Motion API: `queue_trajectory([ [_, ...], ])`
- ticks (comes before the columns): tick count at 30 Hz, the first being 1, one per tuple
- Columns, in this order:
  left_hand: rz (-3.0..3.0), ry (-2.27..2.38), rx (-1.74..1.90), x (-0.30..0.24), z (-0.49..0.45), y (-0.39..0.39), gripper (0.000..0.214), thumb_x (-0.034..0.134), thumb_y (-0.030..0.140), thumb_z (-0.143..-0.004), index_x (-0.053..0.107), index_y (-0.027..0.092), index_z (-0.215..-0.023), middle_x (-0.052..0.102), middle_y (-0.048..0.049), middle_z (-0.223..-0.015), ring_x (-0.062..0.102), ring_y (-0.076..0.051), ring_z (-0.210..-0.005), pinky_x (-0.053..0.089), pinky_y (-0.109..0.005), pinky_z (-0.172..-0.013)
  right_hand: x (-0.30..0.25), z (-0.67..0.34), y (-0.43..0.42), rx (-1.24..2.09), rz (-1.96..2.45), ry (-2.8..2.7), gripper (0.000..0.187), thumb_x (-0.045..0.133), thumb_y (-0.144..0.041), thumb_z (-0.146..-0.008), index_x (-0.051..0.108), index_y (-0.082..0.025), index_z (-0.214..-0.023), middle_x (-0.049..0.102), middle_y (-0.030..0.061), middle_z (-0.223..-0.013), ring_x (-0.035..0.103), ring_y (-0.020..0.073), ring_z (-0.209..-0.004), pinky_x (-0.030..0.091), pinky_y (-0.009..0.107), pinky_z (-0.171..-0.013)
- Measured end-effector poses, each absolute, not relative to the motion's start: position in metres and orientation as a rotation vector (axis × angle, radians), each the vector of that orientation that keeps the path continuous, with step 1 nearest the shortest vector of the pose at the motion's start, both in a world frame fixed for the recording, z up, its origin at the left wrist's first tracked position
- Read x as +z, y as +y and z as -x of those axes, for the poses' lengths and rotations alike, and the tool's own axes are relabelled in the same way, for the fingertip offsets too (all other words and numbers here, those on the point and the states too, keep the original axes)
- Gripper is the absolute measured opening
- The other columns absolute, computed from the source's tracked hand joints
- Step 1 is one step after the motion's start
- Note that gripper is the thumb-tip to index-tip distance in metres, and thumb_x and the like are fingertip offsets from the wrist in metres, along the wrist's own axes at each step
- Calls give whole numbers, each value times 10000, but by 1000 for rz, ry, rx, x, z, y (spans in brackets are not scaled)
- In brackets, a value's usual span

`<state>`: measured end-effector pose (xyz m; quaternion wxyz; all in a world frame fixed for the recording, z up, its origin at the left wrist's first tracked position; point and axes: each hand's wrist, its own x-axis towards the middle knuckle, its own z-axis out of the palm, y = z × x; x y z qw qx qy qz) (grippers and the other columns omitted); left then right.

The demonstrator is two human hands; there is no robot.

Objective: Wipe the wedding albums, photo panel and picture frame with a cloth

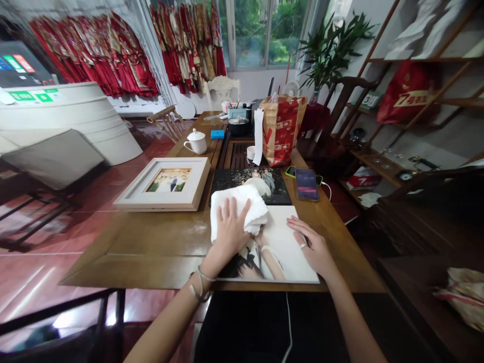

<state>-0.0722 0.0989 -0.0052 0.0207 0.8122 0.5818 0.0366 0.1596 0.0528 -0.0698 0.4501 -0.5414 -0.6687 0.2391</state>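
Observation:
A folded white towel lies over the upper left part of a photo panel at the table's near edge. My left hand presses on the towel from above, fingers spread and stretched out. On the panel's right side rests my right hand, its fingers extended over the pale surface. The panel shows a large portrait print, partly covered by the towel and my left hand. Just behind it lies a dark wedding photo panel, overlapped by the towel's far edge.
Left on the wooden table is a framed photo. Farther back stand a white lidded mug, a blue box and a red-and-tan paper bag. A phone with a cable lies at the right edge.

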Motion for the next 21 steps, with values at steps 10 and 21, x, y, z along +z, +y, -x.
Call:
queue_trajectory([
  [10,-2514,1542,-4,-17,41,-8,1008,723,414,-657,165,257,-1482,147,-204,-1531,29,-485,-1374,101,-675,-1055,-72,-162,54,608,1313,-1648,291,493,-302,-902,664,-261,-1134,620,70,-1275,494,247,-1272,368,494,-1081],
  [21,-2574,1376,67,-8,38,17,938,718,372,-695,191,295,-1467,93,-169,-1552,9,-359,-1416,64,-580,-1109,-76,-165,53,696,1298,-1546,330,539,-253,-833,643,-229,-1145,565,109,-1338,497,262,-1269,385,468,-1069],
])
